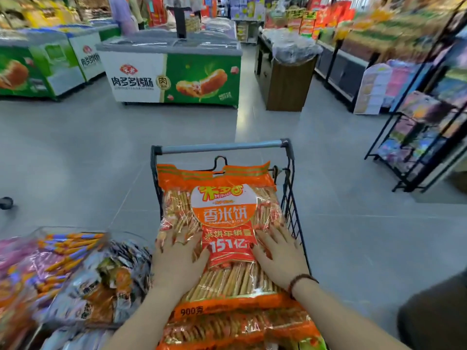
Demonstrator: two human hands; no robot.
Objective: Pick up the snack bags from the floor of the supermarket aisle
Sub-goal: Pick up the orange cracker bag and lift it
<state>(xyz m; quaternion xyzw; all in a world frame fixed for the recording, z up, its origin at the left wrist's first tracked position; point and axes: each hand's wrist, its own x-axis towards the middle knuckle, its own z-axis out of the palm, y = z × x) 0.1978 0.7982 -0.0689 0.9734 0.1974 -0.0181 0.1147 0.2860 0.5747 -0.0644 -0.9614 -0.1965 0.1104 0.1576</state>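
A large orange rice-cracker bag (222, 210) lies flat on top of a black wire shopping cart (290, 198) in front of me. Under it, nearer to me, lies a second orange snack bag (240, 327). My left hand (177, 258) presses flat on the top bag's left side with straight fingers. On the bag's right side my right hand (278, 256) rests the same way, palm down, with a bead bracelet on that wrist. No snack bag shows on the grey floor (88, 152).
A bin of mixed wrapped snacks (75, 274) stands at my lower left. Freezer chests (171, 74) stand ahead across the aisle. A wooden display stand (285, 82) is ahead right, a black wire rack (424, 137) at the right. A person (123, 13) stands far back.
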